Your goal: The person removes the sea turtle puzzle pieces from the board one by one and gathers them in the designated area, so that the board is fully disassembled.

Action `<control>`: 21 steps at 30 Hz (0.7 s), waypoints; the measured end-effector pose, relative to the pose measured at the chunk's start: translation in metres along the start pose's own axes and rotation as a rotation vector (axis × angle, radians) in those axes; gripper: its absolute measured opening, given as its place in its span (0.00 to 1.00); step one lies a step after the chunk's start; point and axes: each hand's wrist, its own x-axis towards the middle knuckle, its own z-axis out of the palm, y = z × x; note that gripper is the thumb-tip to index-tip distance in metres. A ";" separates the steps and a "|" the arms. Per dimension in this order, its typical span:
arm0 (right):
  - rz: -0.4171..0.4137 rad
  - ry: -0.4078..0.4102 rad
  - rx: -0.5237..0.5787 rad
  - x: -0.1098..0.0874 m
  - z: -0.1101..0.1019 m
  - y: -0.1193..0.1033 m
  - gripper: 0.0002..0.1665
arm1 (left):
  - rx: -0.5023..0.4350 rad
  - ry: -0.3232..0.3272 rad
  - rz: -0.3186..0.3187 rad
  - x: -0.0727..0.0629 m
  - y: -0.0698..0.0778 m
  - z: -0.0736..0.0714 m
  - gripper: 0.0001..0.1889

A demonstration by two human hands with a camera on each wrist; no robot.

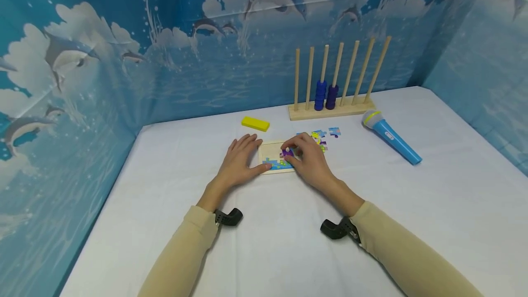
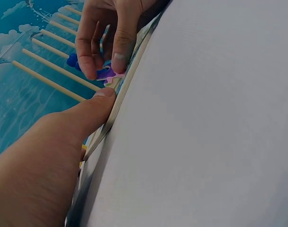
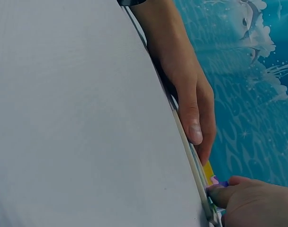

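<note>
A shallow wooden puzzle tray (image 1: pixel 261 156) lies on the table, its lower strip filled with blue and green jigsaw pieces (image 1: pixel 274 164). My left hand (image 1: pixel 240 163) rests at the tray's left side with fingers stretched out, the thumb on the lower pieces. Between thumb and fingers, my right hand (image 1: pixel 308 159) pinches a purple and pink puzzle piece (image 1: pixel 287 152) over the tray. In the left wrist view the same piece (image 2: pixel 106 74) shows below the right fingertips. Right of the tray lie several loose pieces (image 1: pixel 319 134), partly hidden behind the right hand.
Behind stands a wooden peg rack (image 1: pixel 336 112) with blue and purple beads on two pegs. A yellow block (image 1: pixel 255 123) lies beyond the tray, and a blue toy microphone (image 1: pixel 392 137) to the right. A dolphin-print curtain (image 1: pixel 198 72) borders the white table.
</note>
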 end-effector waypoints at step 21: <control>-0.035 0.158 0.124 -0.006 -0.003 0.002 0.14 | -0.003 0.015 0.008 0.000 -0.001 0.004 0.46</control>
